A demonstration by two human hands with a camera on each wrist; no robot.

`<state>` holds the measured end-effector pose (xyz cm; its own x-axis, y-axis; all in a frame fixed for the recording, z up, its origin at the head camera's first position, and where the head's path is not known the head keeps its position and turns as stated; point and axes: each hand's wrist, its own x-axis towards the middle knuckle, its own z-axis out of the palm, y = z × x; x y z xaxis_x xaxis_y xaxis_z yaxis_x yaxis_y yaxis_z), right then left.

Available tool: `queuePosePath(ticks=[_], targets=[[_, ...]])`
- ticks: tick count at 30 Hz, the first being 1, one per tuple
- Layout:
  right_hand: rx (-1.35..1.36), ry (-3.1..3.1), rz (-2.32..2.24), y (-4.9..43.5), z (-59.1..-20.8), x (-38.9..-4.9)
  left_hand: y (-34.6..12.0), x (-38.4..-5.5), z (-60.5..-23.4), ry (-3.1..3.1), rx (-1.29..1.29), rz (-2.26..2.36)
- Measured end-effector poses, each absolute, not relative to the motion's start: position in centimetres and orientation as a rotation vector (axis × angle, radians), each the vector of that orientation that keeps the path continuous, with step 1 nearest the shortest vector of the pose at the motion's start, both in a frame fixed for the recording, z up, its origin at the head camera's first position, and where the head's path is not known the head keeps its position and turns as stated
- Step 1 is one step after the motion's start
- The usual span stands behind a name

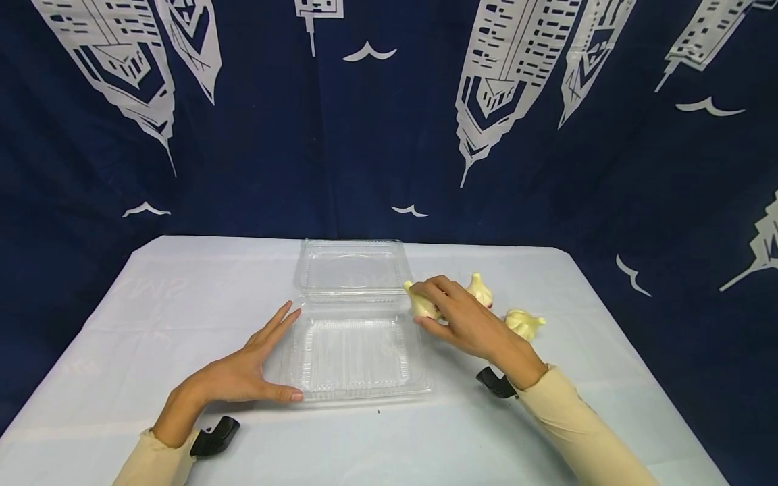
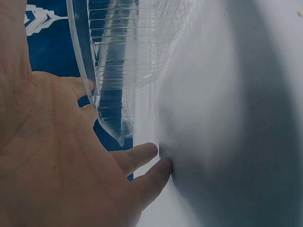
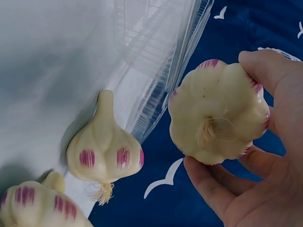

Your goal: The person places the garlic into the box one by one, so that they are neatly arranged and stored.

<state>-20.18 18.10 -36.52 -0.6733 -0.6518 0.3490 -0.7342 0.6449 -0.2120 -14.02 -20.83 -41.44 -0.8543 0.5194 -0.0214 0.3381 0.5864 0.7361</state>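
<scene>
A clear plastic clamshell container (image 1: 358,395) lies opened flat on the white table, its lid (image 1: 352,266) folded back away from me. My left hand (image 1: 240,374) spreads its fingers along the container's left side, thumb near the front corner and fingertips at the rim. In my right hand (image 1: 464,324) a garlic bulb (image 3: 215,113) is pinched between thumb and fingers, its root end facing the right wrist camera. That bulb is over the container's right edge in the head view. Behind the hand stands a second garlic bulb (image 1: 480,290); a third garlic bulb (image 1: 524,324) lies on its side.
The white-covered table (image 1: 182,304) has its far edge against a dark blue curtain (image 1: 389,148) printed with white buildings and birds. Black wrist devices (image 1: 215,435) are worn at both cuffs. A tiny dark speck lies in front of the container.
</scene>
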Motion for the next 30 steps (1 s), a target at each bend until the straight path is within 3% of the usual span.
queuePosePath(ticks=[30], targets=[[1.284, -2.614, 0.385, 14.0, -34.9, -21.4, -20.9, -13.9, -41.5, 2.597, 0.724, 1.132]])
